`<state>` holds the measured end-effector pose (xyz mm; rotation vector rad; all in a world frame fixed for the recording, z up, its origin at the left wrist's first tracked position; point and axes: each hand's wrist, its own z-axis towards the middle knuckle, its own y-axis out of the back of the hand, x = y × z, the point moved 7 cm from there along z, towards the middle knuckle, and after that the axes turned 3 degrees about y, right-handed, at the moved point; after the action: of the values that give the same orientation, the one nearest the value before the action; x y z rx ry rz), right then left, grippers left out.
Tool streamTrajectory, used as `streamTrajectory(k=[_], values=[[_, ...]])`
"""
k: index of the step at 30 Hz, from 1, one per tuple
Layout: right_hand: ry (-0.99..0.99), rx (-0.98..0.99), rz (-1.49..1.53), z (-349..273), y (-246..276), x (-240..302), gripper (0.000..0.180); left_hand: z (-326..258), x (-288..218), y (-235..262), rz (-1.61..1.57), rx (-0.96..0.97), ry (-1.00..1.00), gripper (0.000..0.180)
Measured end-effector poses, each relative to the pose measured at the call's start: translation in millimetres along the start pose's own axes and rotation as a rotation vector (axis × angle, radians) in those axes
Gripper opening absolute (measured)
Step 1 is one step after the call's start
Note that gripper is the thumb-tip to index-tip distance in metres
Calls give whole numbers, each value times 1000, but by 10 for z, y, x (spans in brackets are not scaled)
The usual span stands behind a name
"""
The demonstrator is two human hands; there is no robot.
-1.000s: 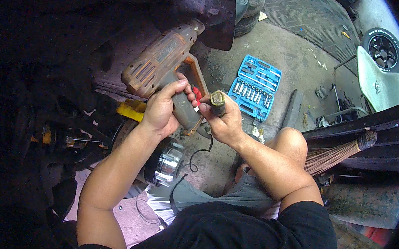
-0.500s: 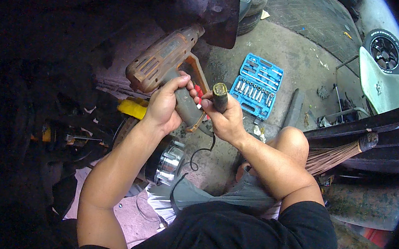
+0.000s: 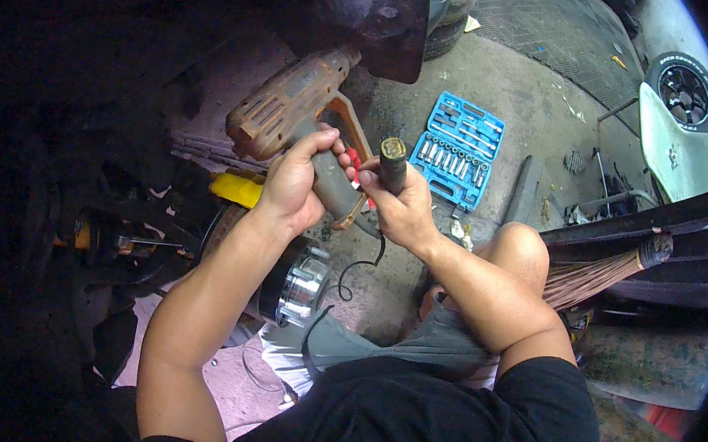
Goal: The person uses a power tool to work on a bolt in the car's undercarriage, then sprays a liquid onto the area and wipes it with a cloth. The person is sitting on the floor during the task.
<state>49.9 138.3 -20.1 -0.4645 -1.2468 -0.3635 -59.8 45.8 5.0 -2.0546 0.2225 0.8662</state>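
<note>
My left hand (image 3: 293, 182) is closed round the grey grip of a worn, orange-brown heat gun (image 3: 284, 106), with its nozzle toward the upper right. An orange guard loops in front of the grip, and a black cord (image 3: 358, 265) trails from its base. Close beside it, my right hand (image 3: 407, 209) grasps a dark cylindrical piece (image 3: 392, 169), held upright with its greasy, yellowish end up. Something red (image 3: 352, 159) shows between the hands, partly hidden by my fingers. Below the left forearm sits a shiny metal wheel hub with studs (image 3: 302, 285).
A blue socket set case (image 3: 459, 180) lies open on the floor ahead. A bundled-stick broom (image 3: 616, 270) is at the right, near a pale green chair (image 3: 680, 152) and a wheel (image 3: 687, 92). Dark vehicle parts fill the left; a yellow object (image 3: 234, 190) lies beside my left forearm.
Both hands keep their holds. The dark cylindrical piece has risen very slightly, and the heat gun has shifted a touch to the right.
</note>
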Motion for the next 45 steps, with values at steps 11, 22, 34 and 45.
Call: streamTrajectory(k=[11, 22, 34, 45], values=[[-23, -3, -28, 7, 9, -28, 15, -11, 15, 23, -3, -31, 13, 13], [-24, -6, -18, 11, 12, -10, 15, -3, 28, 38, -2, -39, 15, 12], [6, 26, 12, 12, 16, -70, 15, -10, 23, 5, 15, -15, 20, 14], [0, 16, -1, -7, 30, -47, 15, -34, 8, -42, -5, 8, 6, 12]])
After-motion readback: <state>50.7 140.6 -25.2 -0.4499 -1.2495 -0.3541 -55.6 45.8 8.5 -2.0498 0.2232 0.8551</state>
